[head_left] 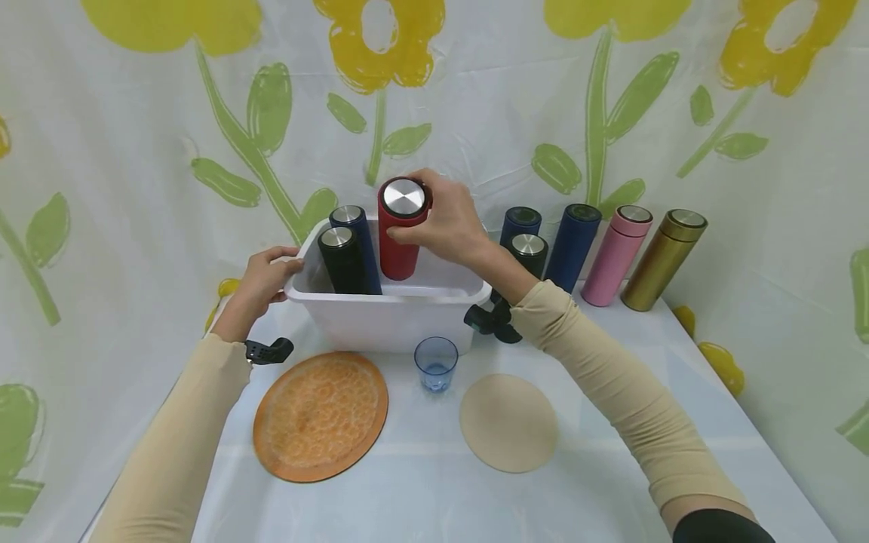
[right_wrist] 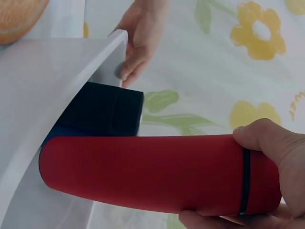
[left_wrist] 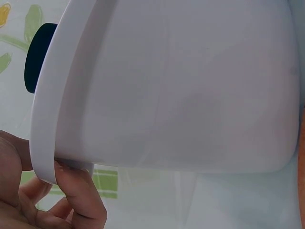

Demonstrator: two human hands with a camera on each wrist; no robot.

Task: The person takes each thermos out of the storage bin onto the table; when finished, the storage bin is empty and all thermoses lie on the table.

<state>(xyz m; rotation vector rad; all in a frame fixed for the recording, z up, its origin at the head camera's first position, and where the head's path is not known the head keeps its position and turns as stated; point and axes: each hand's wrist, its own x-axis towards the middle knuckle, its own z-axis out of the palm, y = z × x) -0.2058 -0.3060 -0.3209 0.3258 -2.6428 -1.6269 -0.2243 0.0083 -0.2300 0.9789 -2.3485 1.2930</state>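
My right hand grips a red thermos bottle near its silver-topped lid, thumb on one side and fingers on the other. The bottle is upright, its lower end inside a white plastic tub; in the right wrist view the red bottle reaches past the tub's rim. My left hand holds the tub's left end, pinching the rim between thumb and fingers, as the left wrist view shows. A black thermos bottle and a dark blue one stand in the tub's left part.
Right of the tub stand two blue bottles, a black bottle, a pink bottle and a gold bottle. In front are a blue-tinted glass, a round orange-brown mat and a round beige mat. A flower-patterned curtain hangs behind.
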